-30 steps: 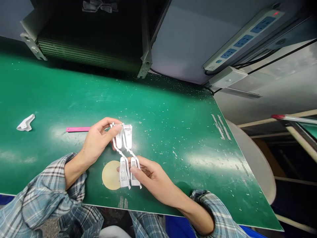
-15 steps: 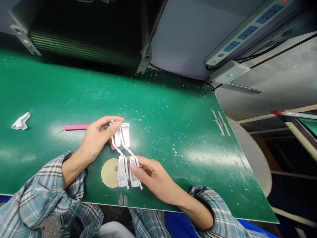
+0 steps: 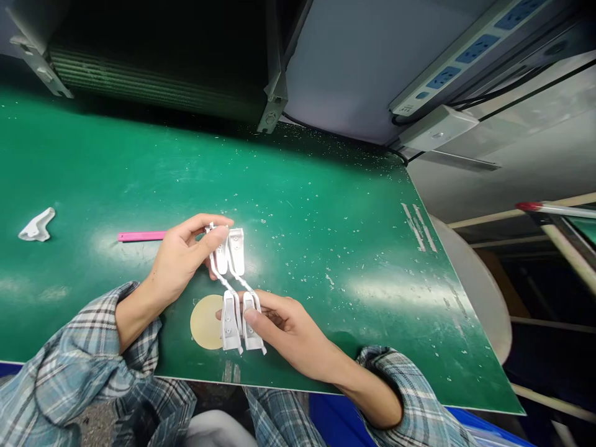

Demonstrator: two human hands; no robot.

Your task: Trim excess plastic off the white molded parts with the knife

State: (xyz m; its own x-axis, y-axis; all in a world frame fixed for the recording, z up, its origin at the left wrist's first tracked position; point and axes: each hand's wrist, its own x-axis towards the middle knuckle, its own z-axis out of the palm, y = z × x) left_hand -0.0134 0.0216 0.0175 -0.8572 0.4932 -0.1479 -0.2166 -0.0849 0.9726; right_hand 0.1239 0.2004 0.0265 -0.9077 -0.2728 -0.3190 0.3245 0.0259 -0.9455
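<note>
You are working at a long green tabletop (image 3: 326,261), its glossy surface flecked with pale specks, and a flat tan disc (image 3: 205,323) lies near its front edge. Take that disc as your landmark. Well beyond it and to the right, a grey power strip (image 3: 465,68) with blue sockets runs at a slant. Your plaid flannel sleeves (image 3: 69,379) come in from the front on both sides of the disc.

Your left hand (image 3: 181,264) is above the disc and closed around the far end of a set of white plastic brackets (image 3: 231,273), with the thumb pressed across it. Your right hand (image 3: 288,326) is to the disc's right, pinching the near end of the same set. The brackets are smooth, flat and hollow-backed, with small round holes, and two thin, curved strips join each far bracket to a near one. Their long axis points away from you, tilted slightly, and the near pair sits just over the disc's right edge.

Beyond the disc and to the left lies a thin pink strip (image 3: 142,236). Farther left is a crumpled white scrap (image 3: 37,225).
</note>
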